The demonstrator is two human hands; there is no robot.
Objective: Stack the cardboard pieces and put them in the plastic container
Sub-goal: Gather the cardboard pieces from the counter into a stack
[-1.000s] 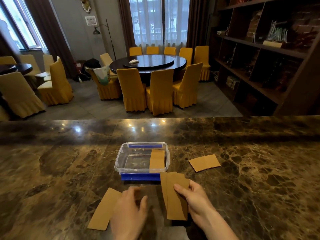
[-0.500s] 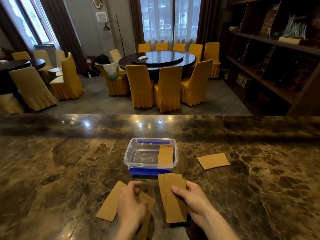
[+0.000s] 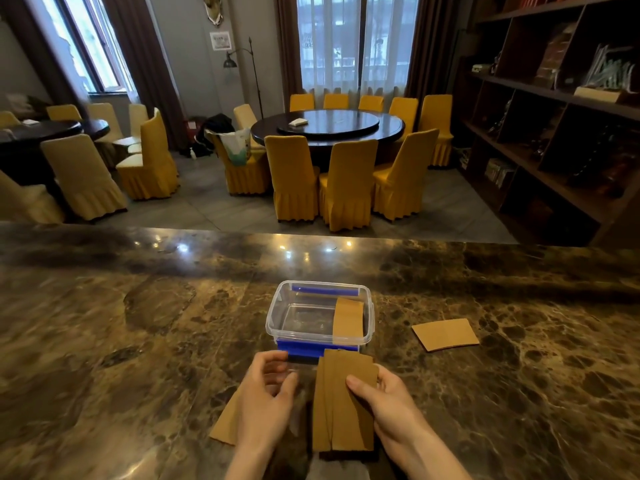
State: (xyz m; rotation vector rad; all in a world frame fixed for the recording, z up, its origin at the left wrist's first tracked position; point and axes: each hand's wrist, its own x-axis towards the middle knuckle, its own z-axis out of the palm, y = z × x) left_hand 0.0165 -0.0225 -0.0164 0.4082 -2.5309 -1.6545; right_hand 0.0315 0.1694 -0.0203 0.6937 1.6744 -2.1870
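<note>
The right hand pinches a light, stiff cardboard stack just before the plastic container; the left hand hovers open, best gripping edges

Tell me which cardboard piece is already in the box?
The cardboard piece leaning inside the clear plastic container, at its right end. The others lie on the counter or sit in the right hand.

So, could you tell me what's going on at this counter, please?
A person is gathering cardboard pieces at a marble counter. The right hand holds a small stack; the left hand hovers over a loose piece. One piece already leans inside the plastic container, and another piece lies to its right.
</note>
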